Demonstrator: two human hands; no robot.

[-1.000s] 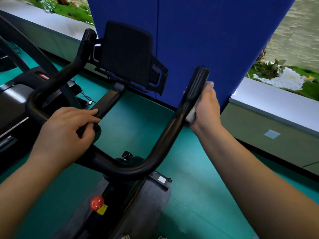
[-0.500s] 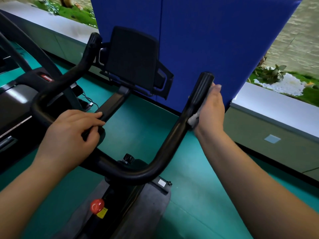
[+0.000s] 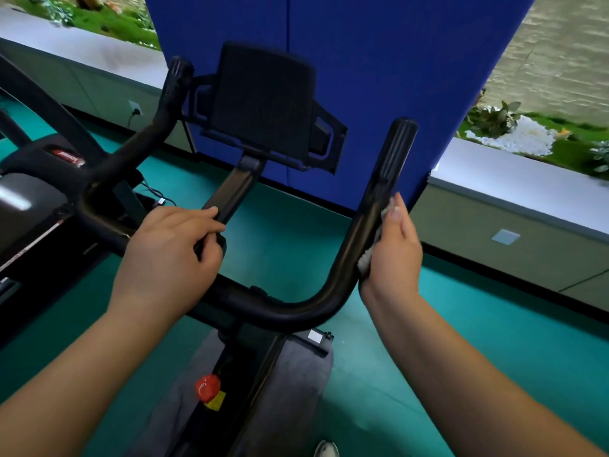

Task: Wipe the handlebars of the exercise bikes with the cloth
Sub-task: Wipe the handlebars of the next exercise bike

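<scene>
The right hand (image 3: 393, 255) presses a pale cloth (image 3: 369, 258) flat against the outer side of the right arm of the black handlebars (image 3: 349, 258), low on the upright near its bend; its fingers (image 3: 397, 216) lie straight along the bar, and the cloth shows only as an edge between palm and bar. The left hand (image 3: 168, 255) grips the middle of the handlebars with fingers curled over the stem below the black screen (image 3: 263, 100). A red knob (image 3: 207, 388) sits on the bike's frame above the teal floor (image 3: 494, 341).
</scene>
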